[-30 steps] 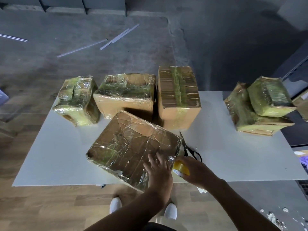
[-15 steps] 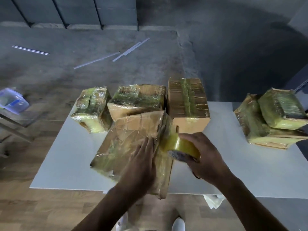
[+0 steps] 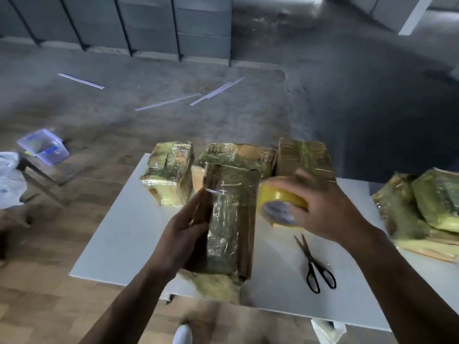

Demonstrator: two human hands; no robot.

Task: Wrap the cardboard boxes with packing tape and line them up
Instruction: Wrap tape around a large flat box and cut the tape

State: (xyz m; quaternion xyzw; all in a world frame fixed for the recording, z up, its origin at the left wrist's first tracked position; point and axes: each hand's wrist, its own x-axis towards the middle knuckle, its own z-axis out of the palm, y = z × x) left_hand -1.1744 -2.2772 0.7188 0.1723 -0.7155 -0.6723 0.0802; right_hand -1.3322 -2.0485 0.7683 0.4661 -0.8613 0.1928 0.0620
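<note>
Left hand (image 3: 183,234): the fingers (image 3: 198,207) are curled against the left face of the box in work (image 3: 231,214) and clamped on it. The box stands raised on its near end on the white worktop (image 3: 119,232), at the near edge. Its upper face is covered in glossy clear tape.

Right hand (image 3: 327,209): the fingers (image 3: 310,187) are clamped round the yellow tape roll (image 3: 280,204). The roll is held off the worktop, just right of the box's upper part. Blur prevents telling whether a strip runs from roll to box.

Scissors (image 3: 315,266) lie flat on the worktop below the right fingers and nearer the person. The blades are together and the black handles point toward the near edge. They are apart from the box.

Beyond both sets of fingers, three taped boxes (image 3: 238,155) stand side by side in a row along the far edge. Well to the right of the right fingers, two further taped boxes (image 3: 422,207) sit at the worktop's right end, one resting on the other.

Far left of the left fingers, a clear plastic container (image 3: 43,146) lies off the worktop.
</note>
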